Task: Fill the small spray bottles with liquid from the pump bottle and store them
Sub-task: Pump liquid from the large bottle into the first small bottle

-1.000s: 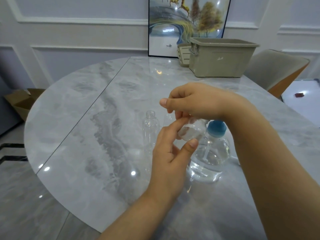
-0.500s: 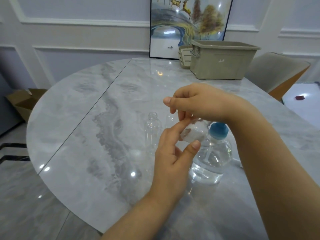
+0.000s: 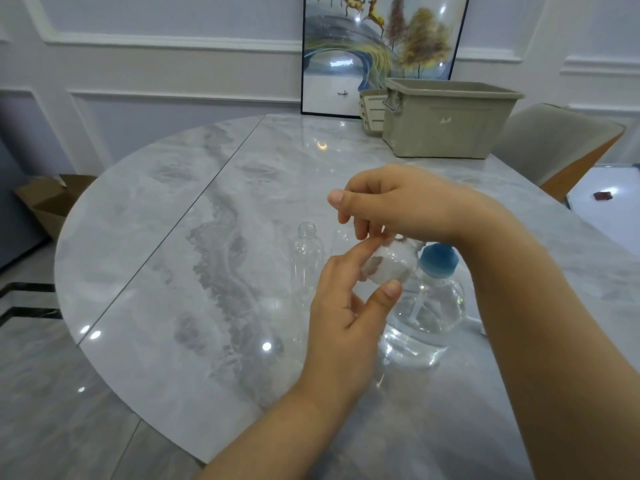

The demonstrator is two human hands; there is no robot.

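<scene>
My left hand pinches a small clear spray bottle between forefinger and thumb, tilted above the table. My right hand is curled over the bottle's top end, and its fingers hide the neck and whatever sits on it. Just behind and to the right stands the round pump bottle, with a blue cap and about half full of clear liquid. An uncapped empty spray bottle stands upright to the left of my hands. Another clear bottle is faintly visible behind my fingers.
A beige plastic storage bin with a smaller basket beside it sits at the far side of the marble table. A framed picture leans on the wall. A chair stands at the right, a cardboard box on the floor at left.
Both hands stay on the small bottle with only slight finger shifts at its top. The view has tipped down a little.
</scene>
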